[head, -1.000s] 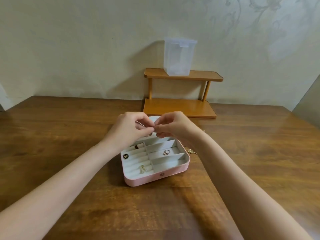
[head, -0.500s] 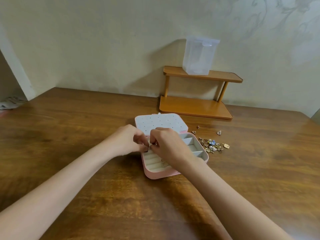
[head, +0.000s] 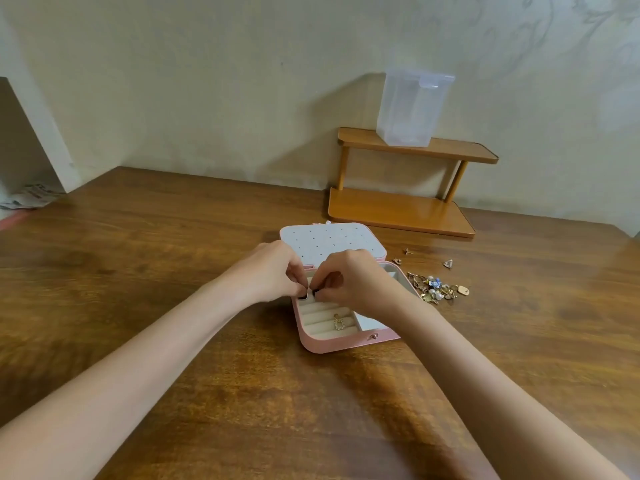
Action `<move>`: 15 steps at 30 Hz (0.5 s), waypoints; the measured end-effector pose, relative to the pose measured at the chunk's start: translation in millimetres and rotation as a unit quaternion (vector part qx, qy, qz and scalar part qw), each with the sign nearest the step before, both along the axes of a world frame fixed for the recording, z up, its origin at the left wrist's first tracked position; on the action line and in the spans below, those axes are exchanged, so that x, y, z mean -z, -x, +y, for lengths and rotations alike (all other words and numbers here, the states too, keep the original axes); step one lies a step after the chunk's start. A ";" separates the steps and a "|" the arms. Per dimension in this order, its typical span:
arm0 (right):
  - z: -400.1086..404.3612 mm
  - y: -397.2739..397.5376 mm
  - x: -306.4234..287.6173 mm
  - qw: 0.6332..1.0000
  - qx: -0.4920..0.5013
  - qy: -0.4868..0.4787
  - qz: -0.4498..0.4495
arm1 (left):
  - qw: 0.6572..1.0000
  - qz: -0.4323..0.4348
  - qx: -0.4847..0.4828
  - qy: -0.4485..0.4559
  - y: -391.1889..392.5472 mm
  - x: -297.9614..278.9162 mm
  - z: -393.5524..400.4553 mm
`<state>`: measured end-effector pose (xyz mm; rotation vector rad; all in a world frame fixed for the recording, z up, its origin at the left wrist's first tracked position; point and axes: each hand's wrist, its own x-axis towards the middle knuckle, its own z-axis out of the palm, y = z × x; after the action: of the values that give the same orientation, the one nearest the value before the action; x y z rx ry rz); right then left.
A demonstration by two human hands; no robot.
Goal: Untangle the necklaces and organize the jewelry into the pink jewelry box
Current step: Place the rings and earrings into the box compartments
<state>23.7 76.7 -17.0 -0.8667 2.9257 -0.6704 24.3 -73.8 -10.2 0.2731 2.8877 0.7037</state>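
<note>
- pink jewelry box (head: 346, 342) lies open on the wooden table (head: 173, 271), lid (head: 330, 239) tipped back on its far side, white lining dotted with small holes
- left hand (head: 268, 271) and right hand (head: 353, 280) meet over the far-left part of the box's ring-roll section — fingertips curled in, each pinching a small dark piece
- left hand's dark piece (head: 303, 296) sits at the top roll slot; right hand's piece (head: 316, 292) just beside it, partly under the fingertips (head: 323, 289) — what kind of jewelry these are is too small to tell
- gold pearl-edged earring (head: 338, 321) lies in the ring rolls on the box's near side, clear of both hands
- right hand and wrist cover most of the box's right compartments — contents there are hidden; only one pale near-right cell shows
- small clasp (head: 372, 337) on the box's front wall
- pile of jewelry (head: 438, 289) on the table just right of the box, gold, pearl and blue bits tangled together; single pieces hard to separate
- loose small pieces beyond the pile, right of the lid: a stud (head: 408, 251), a heart shape (head: 397, 261), a triangle piece (head: 448, 263)
- wooden two-tier shelf (head: 401, 211) behind the box against the wall, a frosted plastic container (head: 412, 107) on its top tier
- far left of the box, past the table edge, something patterned (head: 27, 195) on the floor, cut off, unclear
</note>
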 end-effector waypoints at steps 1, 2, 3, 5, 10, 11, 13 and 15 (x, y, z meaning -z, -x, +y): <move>0.2 0.0 0.1 1.000 -0.003 -0.001 0.001 | 1.000 -0.003 -0.002 0.001 0.0 -0.3 0.5; -0.1 0.1 0.5 1.000 -0.006 -0.002 0.004 | 1.000 -0.005 -0.004 0.001 0.0 -0.5 0.6; -0.5 0.1 0.9 1.000 -0.006 -0.004 0.008 | 1.000 -0.007 -0.004 0.002 0.4 -0.8 0.9; -1.9 -0.8 1.8 1.000 -0.003 -0.008 0.011 | 1.000 -0.007 0.000 0.003 0.5 -1.0 0.8; -2.4 -1.5 3.1 1.000 0.002 -0.010 0.016 | 1.000 -0.004 0.012 0.007 0.3 -1.9 1.0; -3.0 -1.4 3.3 1.000 0.001 -0.011 0.014 | 1.000 -0.006 0.012 0.007 0.5 -2.1 0.8; -2.3 -1.3 4.1 1.000 0.000 -0.005 0.009 | 1.000 -0.006 0.015 0.009 1.1 -2.3 1.1; -0.9 -0.8 6.0 1.000 0.000 0.012 0.008 | 1.000 -0.005 0.017 0.012 1.4 -2.3 1.2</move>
<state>24.4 75.7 -23.0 -0.8784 2.9384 -0.7032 22.9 -72.6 -8.0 0.3139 2.8727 0.6637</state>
